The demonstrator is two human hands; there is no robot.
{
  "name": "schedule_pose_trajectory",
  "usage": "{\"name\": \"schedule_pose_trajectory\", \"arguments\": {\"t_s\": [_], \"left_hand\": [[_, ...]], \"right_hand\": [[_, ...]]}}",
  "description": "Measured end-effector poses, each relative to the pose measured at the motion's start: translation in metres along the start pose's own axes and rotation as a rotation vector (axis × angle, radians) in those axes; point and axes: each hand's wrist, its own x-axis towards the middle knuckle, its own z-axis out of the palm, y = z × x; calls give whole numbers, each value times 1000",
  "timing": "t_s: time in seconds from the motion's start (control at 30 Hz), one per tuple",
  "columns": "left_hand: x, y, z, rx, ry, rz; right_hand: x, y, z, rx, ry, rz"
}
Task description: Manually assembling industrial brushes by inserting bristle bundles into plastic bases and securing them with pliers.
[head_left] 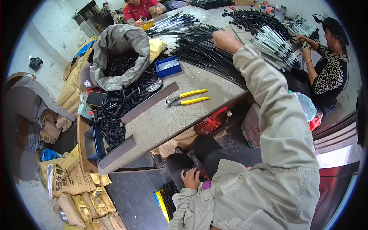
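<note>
My right arm reaches across the table, and my right hand [227,41] is closed in a fist at the far side of a pile of long thin black rods [214,57]. Dark rods lie right against its fingertips; what the fist grips is hidden. Low in my lap, my left hand [190,178] rests with its fingers apart, and no object shows in it. Yellow-handled cutting pliers [188,97] lie on the tabletop, nearer to me than the rods. Beside the pile is a blue box [168,67] with pale thin pieces in it.
A grey sack [101,78] of black parts stands at the table's left, with loose black parts [115,105] spilling around it. Metal bars [151,101] edge them. White-shafted rods [276,46] lie right, near a seated co-worker [326,65]. Another person [142,13] works at the far side.
</note>
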Motion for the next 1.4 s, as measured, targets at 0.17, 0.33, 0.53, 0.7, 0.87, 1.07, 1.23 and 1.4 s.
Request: {"name": "schedule_pose_trajectory", "arguments": {"t_s": [0.17, 0.33, 0.53, 0.7, 0.87, 1.07, 1.23, 1.4], "left_hand": [[-4, -3, 0, 15, -3, -4], [-4, -3, -3, -6, -2, -13], [-3, -10, 0, 28, 8, -7], [-4, -13, 0, -3, 40, -27], [-6, -8, 3, 13, -32, -30], [29, 35, -56, -356, -35, -16], [133, 170, -159, -681, 31, 415], [230, 238, -219, -1130, 216, 355]], "right_hand": [[19, -4, -37, -119, 150, -29], [40, -12, -57, 36, 230, 161], [97, -20, -80, 273, 665, 184], [100, -42, -109, 539, 990, -183], [0, -79, 16, 963, 788, -96], [7, -99, -2, 867, 446, -224], [0, -138, -72, 670, 281, -234], [-35, -181, -97, 551, 378, -382]]}}
